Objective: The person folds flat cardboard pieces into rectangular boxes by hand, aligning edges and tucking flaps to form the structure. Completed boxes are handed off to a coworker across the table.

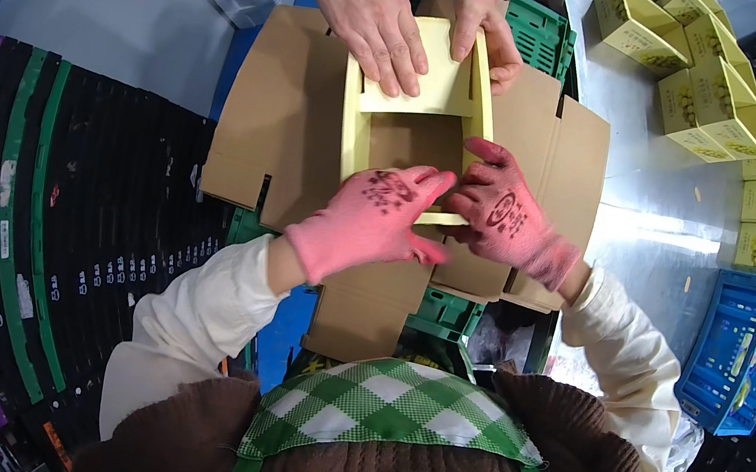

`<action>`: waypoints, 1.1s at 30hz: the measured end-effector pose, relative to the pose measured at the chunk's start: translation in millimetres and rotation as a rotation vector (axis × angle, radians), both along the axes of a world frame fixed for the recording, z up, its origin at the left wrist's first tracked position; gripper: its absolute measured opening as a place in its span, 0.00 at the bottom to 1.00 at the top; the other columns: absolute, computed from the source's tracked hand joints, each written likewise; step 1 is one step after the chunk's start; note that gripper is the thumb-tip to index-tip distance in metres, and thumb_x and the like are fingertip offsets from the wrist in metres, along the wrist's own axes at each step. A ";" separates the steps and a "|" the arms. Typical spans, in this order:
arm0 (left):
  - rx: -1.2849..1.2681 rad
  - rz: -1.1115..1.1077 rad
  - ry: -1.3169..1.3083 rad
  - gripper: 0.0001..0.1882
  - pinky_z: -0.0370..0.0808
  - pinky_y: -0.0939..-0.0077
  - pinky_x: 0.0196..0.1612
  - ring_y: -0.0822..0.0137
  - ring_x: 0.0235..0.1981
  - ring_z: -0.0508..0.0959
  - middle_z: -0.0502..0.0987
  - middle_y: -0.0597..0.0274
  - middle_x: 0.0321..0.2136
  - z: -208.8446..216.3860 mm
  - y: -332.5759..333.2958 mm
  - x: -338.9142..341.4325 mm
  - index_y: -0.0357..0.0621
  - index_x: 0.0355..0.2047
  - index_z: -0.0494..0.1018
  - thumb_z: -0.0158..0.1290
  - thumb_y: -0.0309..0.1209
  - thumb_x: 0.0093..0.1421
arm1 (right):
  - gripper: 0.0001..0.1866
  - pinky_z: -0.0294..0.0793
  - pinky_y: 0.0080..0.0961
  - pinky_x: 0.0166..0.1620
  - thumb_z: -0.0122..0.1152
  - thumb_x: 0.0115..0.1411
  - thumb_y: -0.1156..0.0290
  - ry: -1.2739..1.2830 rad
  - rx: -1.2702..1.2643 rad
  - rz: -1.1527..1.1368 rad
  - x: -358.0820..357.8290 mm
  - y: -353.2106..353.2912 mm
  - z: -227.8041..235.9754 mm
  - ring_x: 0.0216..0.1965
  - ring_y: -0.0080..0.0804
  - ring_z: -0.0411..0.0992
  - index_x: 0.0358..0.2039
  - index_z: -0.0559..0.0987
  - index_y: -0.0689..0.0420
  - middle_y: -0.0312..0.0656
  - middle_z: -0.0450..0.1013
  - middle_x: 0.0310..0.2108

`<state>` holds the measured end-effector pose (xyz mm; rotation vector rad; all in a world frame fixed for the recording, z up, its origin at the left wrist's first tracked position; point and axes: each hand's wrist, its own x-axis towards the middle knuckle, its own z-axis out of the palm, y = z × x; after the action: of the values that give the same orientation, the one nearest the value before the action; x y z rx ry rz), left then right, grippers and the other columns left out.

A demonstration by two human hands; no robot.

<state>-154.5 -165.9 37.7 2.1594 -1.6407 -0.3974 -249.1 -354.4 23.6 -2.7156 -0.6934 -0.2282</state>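
A pale yellow cardboard box (349, 131), with a flap across its far half and an opening at the near half, lies on brown cardboard. My left hand (377, 211), in a pink glove, is bent over the near left corner, its fingers over the near wall and its slightly blurred thumb outside. At the near right corner my right hand (514, 209), also gloved in pink, has its fingers curled on the box's edge; some fingertips are hidden. Across from me, a co-worker's bare hand (381, 37) presses flat on the far flap, and their other hand (486, 29) grips the far right side.
Flattened brown cardboard (264, 107) rests over green crates (541, 38). Several open yellow boxes (710, 102) stand on the metal table (640, 195) at right, near a blue basket (737, 351). Stacked black crates (120, 223) fill the left side.
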 end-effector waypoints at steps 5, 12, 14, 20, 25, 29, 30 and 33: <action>0.885 -0.045 0.781 0.24 0.67 0.77 0.15 0.72 0.12 0.69 0.72 0.70 0.24 19.6 -42.2 28.3 0.43 0.49 0.68 0.59 0.29 0.52 | 0.39 0.58 0.48 0.63 0.74 0.30 0.69 -0.174 0.253 -0.229 -21.6 14.9 -27.4 0.53 0.41 0.66 0.49 0.72 0.55 0.42 0.70 0.47; 0.903 -0.396 0.819 0.54 0.43 0.61 0.66 0.47 0.64 0.47 0.51 0.45 0.61 -25.5 -50.2 51.1 0.45 0.67 0.47 0.57 0.59 0.49 | 0.57 0.60 0.48 0.59 0.76 0.34 0.60 0.013 0.510 -0.680 -27.5 41.6 -90.9 0.57 0.56 0.59 0.62 0.55 0.64 0.56 0.59 0.57; 0.917 -0.405 0.812 0.56 0.46 0.61 0.65 0.46 0.64 0.49 0.51 0.43 0.61 -15.7 -58.6 56.5 0.43 0.67 0.46 0.59 0.59 0.47 | 0.52 0.59 0.49 0.58 0.72 0.40 0.59 0.034 0.523 -0.705 -23.3 39.8 -95.2 0.56 0.55 0.60 0.62 0.55 0.65 0.55 0.60 0.56; 0.988 -0.448 0.831 0.64 0.56 0.62 0.62 0.47 0.63 0.53 0.52 0.41 0.61 -34.7 -75.1 56.9 0.41 0.66 0.47 0.66 0.55 0.35 | 0.46 0.58 0.50 0.59 0.67 0.45 0.61 0.004 0.558 -0.682 -24.5 32.6 -97.6 0.56 0.54 0.59 0.61 0.56 0.66 0.56 0.59 0.56; 1.096 -0.433 1.000 0.59 0.53 0.67 0.64 0.53 0.65 0.51 0.46 0.46 0.65 -29.6 -81.1 64.1 0.42 0.65 0.50 0.70 0.44 0.36 | 0.44 0.57 0.49 0.59 0.65 0.45 0.63 0.038 0.565 -0.690 -23.7 33.4 -96.9 0.56 0.51 0.59 0.60 0.58 0.68 0.55 0.60 0.55; 1.243 -0.534 0.898 0.54 0.56 0.69 0.63 0.57 0.64 0.55 0.50 0.47 0.64 -32.2 -93.0 63.5 0.39 0.63 0.54 0.71 0.35 0.37 | 0.44 0.56 0.48 0.60 0.64 0.45 0.63 0.026 0.529 -0.702 -24.7 36.3 -92.7 0.56 0.50 0.59 0.60 0.58 0.67 0.54 0.61 0.54; 1.185 -0.576 0.881 0.53 0.56 0.67 0.63 0.56 0.63 0.56 0.52 0.46 0.63 -35.2 -93.4 63.0 0.39 0.63 0.55 0.70 0.36 0.38 | 0.44 0.56 0.48 0.60 0.64 0.45 0.63 0.033 0.551 -0.713 -24.6 35.2 -93.3 0.56 0.51 0.59 0.61 0.58 0.67 0.54 0.61 0.54; 0.919 -0.595 1.055 0.48 0.54 0.63 0.64 0.51 0.63 0.57 0.57 0.44 0.61 -31.4 -93.7 68.2 0.37 0.61 0.58 0.67 0.40 0.42 | 0.45 0.56 0.48 0.60 0.65 0.46 0.65 0.101 0.640 -0.695 -22.2 26.1 -84.2 0.56 0.52 0.59 0.62 0.57 0.65 0.55 0.60 0.55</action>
<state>-86.3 -259.6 6.3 1.2564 -1.4461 -2.3245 -271.2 -328.3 -60.6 -2.2059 0.3377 -0.3867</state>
